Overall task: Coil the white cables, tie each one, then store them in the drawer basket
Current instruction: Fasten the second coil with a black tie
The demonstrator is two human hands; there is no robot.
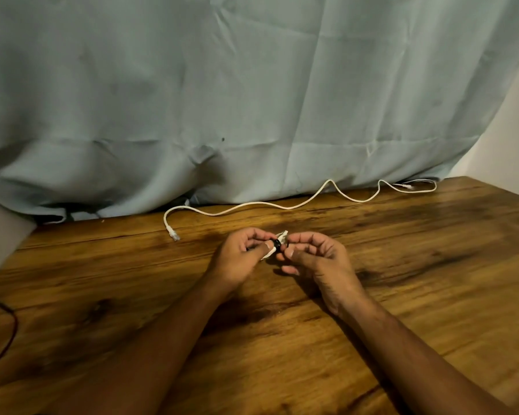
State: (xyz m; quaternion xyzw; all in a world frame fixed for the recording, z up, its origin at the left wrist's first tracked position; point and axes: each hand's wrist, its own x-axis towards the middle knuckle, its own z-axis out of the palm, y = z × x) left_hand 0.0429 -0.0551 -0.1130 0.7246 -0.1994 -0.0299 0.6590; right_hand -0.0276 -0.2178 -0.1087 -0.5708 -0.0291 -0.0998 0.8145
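Note:
My left hand (240, 259) and my right hand (318, 262) meet over the middle of the wooden table (132, 295). Between them is a small coiled white cable (277, 244) with a black tie (277, 244) wrapped round its middle. My left thumb and fingers pinch the bundle on its left side, and my right fingertips pinch the tie on its right side. Much of the bundle is hidden by my fingers. A second white cable (282, 205) lies uncoiled along the back of the table, one plug (174, 235) at its left end. No drawer basket is in view.
A pale blue-green cloth (222, 100) hangs behind the table and reaches its back edge. A thin dark red cord (11, 322) curves over the table's left front part. A pale wall shows at the right.

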